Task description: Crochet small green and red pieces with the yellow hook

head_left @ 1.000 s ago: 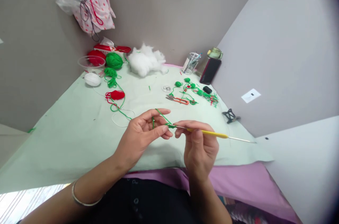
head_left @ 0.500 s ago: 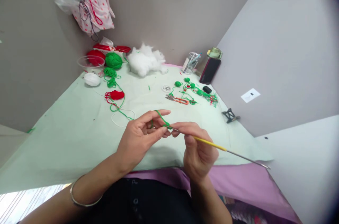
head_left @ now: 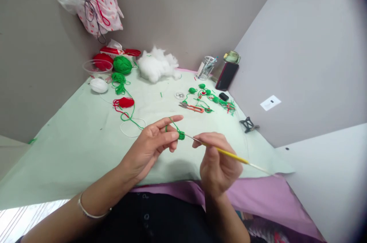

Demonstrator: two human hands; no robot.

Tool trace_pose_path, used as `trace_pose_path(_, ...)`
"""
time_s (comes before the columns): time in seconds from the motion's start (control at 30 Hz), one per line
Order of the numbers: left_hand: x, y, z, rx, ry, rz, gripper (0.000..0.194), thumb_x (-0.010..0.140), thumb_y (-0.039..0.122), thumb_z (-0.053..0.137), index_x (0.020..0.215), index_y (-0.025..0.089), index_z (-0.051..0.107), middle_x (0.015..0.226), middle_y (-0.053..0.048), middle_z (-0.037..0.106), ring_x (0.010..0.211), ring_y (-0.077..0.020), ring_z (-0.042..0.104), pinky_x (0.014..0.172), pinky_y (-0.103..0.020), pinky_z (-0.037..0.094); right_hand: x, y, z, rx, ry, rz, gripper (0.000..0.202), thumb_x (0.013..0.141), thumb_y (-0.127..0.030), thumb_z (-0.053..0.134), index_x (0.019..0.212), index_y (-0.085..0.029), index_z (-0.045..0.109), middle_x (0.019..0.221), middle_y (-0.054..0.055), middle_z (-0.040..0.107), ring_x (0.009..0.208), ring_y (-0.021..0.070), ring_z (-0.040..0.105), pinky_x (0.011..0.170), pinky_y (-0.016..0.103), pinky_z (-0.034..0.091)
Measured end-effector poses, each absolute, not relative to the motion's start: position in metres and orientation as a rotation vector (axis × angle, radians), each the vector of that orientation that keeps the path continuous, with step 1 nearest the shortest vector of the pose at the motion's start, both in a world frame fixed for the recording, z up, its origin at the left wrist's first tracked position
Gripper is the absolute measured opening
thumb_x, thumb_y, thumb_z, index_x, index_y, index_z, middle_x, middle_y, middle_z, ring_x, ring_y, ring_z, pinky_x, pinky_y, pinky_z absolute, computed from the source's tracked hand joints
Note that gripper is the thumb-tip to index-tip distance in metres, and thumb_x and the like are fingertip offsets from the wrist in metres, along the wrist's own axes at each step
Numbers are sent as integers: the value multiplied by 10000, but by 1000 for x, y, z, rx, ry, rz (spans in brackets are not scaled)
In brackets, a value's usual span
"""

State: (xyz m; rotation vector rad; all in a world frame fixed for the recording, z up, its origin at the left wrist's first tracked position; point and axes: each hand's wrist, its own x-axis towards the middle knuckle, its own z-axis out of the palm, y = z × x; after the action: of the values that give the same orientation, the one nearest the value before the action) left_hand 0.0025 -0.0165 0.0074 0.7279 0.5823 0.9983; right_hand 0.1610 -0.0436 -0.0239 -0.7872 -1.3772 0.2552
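Between thumb and fingers, my left hand pinches a small green crochet piece. Its index finger is stretched out, with green yarn running over it down to the piece. My right hand is closed around the yellow grip of a crochet hook, held like a pen. The hook's thin metal tip meets the green piece; whether it sits inside a loop is too small to tell. From the left hand the working yarn leads back to a loose green tangle on the table.
Orange thread snips lie beyond my hands, near small green crocheted balls and yarn scraps. White stuffing sits at the back. A red yarn bundle lies left; a phone leans at the right by a pen cup.
My right hand has shifted a little right and down with the crochet hook, drawing back from my left hand. More of the green piece now shows at my left fingertips.
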Motion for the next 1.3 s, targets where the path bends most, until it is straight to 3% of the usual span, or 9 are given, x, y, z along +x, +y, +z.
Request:
trace_pose_path(0.13,5,-17,7,828,594,1034,406,810,197,848,1207,213,767,759,49,620,628,-74,582,668,-229,479,161,-40,-19,-754,-1280,529,195,1036,-243,564,1033,-282,754,893,28,721,738,171,657,643,342,547)
trace_pose_path(0.33,8,-20,4,853,614,1041,433,822,200,840,1245,231,754,820,33,641,699,-92,603,732,-247,496,157,-38,-25,-735,-1298,522,207,1023,-201,586,1070,-284,769,911,30,730,813,173,667,700,345,551)
trace_pose_path(0.5,6,-18,8,759,622,955,608,767,195,886,1347,234,704,778,53,598,598,-58,534,622,-221,435,162,-39,-21,-713,-1264,643,174,1024,-256,592,1035,-264,765,891,32,713,749,163,684,655,331,576)
trace_pose_path(0.77,-2,-10,0,811,457,812,438,759,250,895,1188,235,805,750,41,565,559,-45,460,550,-214,368,174,-31,-11,-659,-1032,1002,196,1001,-323,628,881,-222,746,721,-5,654,547,99,571,486,225,484)
trace_pose_path(0.83,3,-13,-1,840,526,896,438,743,227,904,1170,245,808,743,42,578,597,-63,495,603,-220,415,171,-33,-13,-678,-1094,952,187,1008,-332,617,910,-240,747,768,5,694,583,114,594,525,251,510)
trace_pose_path(0.97,11,-17,-4,915,672,1067,512,726,184,911,1215,268,784,787,36,628,775,-117,603,761,-241,489,162,-38,-20,-805,-1325,571,177,1017,-278,607,1045,-277,782,999,51,792,881,193,713,737,350,591)
trace_pose_path(1.03,11,-18,-4,915,690,1075,513,747,199,898,1240,265,771,861,20,661,794,-121,609,728,-237,488,160,-40,-22,-830,-1344,491,207,1026,-247,588,1085,-288,783,1018,50,803,887,195,716,724,351,590)
trace_pose_path(1.13,10,-17,-4,871,676,1046,428,815,259,852,1234,238,768,845,25,651,639,-76,554,630,-229,459,160,-40,-21,-817,-1327,511,228,1028,-207,577,1091,-292,778,1006,41,798,833,177,700,678,329,578)
trace_pose_path(1.3,15,-18,-3,824,705,1117,516,777,253,886,1269,208,734,820,34,651,537,-45,497,541,-211,406,158,-38,-26,-905,-1521,309,283,962,-106,650,1129,-300,769,1024,50,761,962,198,716,792,360,618)
